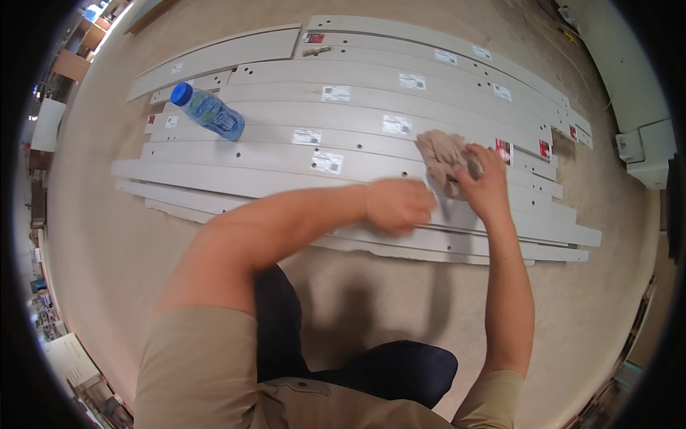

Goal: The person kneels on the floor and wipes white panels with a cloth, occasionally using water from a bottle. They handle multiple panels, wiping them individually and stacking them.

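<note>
My right hand (pixel 490 179) grips a crumpled beige cloth (pixel 442 155) at its right side, over the long pale boards (pixel 257 177). Just left of the cloth and nearer to me, my left hand (pixel 402 206) hovers over or rests on the boards. Its fingers are curled, but motion blur hides whether anything is in them. The boards lie side by side and have drilled holes. White printed labels (pixel 396 124) and red-and-white stickers (pixel 504 151) are on several of them.
A plastic bottle (pixel 211 115) with a blue cap is on the boards at the left. A small brownish object (pixel 317 51) lies near their far side. Beyond the right ends stands a pale cabinet-like unit (pixel 632 80), with a thin cable (pixel 579 69) on the floor beside it.
</note>
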The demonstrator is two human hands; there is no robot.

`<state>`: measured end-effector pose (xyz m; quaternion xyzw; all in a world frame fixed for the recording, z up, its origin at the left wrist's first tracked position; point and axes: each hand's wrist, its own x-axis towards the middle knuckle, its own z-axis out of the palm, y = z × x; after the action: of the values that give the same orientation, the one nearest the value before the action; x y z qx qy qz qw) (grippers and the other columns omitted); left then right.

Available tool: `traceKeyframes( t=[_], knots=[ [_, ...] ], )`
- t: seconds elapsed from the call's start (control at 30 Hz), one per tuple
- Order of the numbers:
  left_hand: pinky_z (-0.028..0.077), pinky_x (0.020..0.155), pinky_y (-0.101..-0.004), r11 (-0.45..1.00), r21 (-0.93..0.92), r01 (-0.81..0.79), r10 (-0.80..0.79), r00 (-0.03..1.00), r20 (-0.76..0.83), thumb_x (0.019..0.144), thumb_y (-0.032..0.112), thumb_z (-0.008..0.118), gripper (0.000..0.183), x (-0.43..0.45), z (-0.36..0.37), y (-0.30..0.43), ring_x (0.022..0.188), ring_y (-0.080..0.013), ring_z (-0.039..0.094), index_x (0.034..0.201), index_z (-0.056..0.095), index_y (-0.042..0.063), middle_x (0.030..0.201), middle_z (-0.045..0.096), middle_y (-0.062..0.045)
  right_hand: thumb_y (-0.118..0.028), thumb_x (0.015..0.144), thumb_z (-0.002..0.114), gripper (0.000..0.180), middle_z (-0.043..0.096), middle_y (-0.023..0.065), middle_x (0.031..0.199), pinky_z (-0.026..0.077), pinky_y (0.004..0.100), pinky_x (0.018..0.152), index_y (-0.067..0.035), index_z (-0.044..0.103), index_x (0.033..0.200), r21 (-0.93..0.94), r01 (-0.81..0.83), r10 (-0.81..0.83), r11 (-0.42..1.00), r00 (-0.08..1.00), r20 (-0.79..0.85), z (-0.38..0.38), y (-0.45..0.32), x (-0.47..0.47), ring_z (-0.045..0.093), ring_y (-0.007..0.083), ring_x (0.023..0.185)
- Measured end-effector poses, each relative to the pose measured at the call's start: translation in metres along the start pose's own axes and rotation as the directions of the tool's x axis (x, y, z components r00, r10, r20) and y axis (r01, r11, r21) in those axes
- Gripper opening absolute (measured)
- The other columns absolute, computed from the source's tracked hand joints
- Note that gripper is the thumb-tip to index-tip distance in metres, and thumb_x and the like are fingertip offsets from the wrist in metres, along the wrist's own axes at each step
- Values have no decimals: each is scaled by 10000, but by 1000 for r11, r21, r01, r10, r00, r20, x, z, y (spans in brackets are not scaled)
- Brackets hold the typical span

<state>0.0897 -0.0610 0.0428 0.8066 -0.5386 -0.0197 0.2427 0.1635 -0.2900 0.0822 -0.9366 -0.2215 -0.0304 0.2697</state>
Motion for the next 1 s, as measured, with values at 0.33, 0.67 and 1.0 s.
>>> traceKeyframes(
  t=[0.33,0.67,1.0],
  knots=[
    [184,1235,-541,651,-43,758,-723,602,-338,997,482,491,724,-96,-10,-48,1524,-400,217,1512,391,-17,1604,308,-242,-221,851,703,332,687,86,1248,463,474,1030,-131,731,1169,-344,428,-392,835,904,173,138,-159,241,556,323,1224],
    [155,1238,-548,675,83,733,-686,665,-295,979,613,440,854,-97,-13,-57,1531,-423,168,1541,347,-23,1625,249,-258,-243,906,676,230,709,83,1092,512,436,895,-122,702,1100,-415,255,-126,873,941,313,197,-202,258,636,288,1024],
    [106,1263,-515,559,138,818,-784,575,-234,998,556,443,762,-91,-11,-52,1563,-370,113,1563,360,51,1669,201,-205,-147,980,600,321,636,18,950,463,233,796,20,631,1252,586,-310,171,748,944,280,-57,-107,42,562,95,861]
  ],
)
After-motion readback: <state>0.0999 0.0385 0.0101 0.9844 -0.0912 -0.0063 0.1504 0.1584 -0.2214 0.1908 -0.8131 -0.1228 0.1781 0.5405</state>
